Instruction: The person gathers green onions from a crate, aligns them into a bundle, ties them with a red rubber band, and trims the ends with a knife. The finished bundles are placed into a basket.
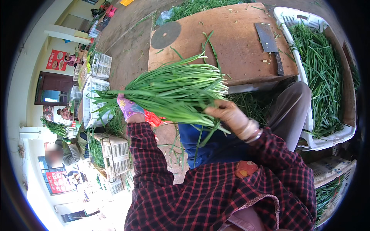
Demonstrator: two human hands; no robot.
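A large bundle of green garlic chives [173, 86] lies across the middle of the view, its pale cut ends to the right. My left hand [128, 105], in a patterned purple glove, is closed around its leafy end. My right hand [228, 115] is at the lower pale ends, blurred, with fingers at some loose blades that hang down; whether it grips them I cannot tell. Beyond the bundle stands a wooden board [231, 34], on which a cleaver [267, 39] with a dark handle and a round grey disc [166, 35] lie. Loose blades rest on the board's near part.
At the right stands a white plastic crate [307, 115] full of chives, with another crate [335, 173] below it. More chives [199, 7] lie behind the board. White crates [117, 156] stand at the left, near a person [70, 150] holding greens. Red plastic [153, 118] shows under the bundle.
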